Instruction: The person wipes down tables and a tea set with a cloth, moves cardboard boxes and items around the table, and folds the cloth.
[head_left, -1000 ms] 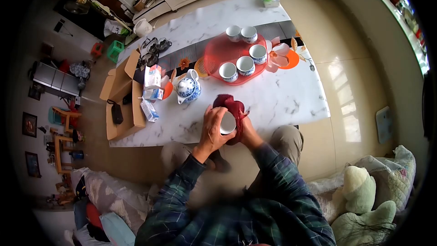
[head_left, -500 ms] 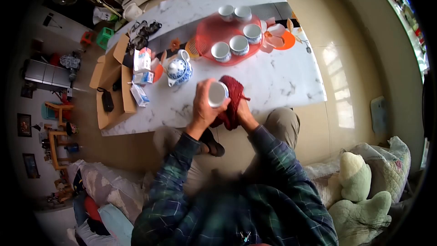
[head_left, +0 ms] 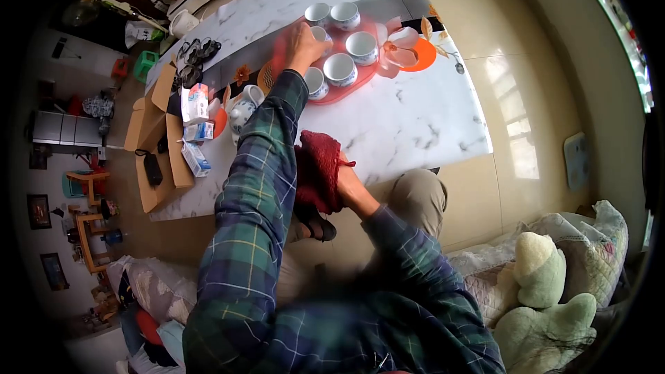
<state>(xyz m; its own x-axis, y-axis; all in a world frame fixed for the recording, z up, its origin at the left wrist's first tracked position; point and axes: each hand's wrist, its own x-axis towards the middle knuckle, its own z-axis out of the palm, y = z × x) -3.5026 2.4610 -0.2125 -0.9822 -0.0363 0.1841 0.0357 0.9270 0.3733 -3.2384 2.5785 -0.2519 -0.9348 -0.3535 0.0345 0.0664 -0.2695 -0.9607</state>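
Head view: a small round white cup (head_left: pixel 319 34) is held by the left hand (head_left: pixel 303 50), which is stretched well forward over the translucent red plastic tray (head_left: pixel 338 44) on the white marble-patterned table (head_left: pixel 415 125). The cup lies to the right of the palm, and part of its rim is left exposed there; the fingers are curled in about its body, no wider than the cup itself, though their tips are hidden. Its short axis is judged near upright, but whether its base is touching the tray cannot be told. It is placed between the far-left blue-and-white porcelain cup (head_left: pixel 317 14) and the near-left blue-and-white porcelain cup (head_left: pixel 316 84). The left hand is by far the nearer to the tray. The right hand (head_left: pixel 352 187) is held well apart, at the table's near edge, where it is partly covered by a dark red textured cloth (head_left: pixel 318 166); how far its fingers are closed cannot be told. Beside the left plaid sleeve (head_left: pixel 256 159), the blue-and-white porcelain teapot (head_left: pixel 241 116) is partly hidden.
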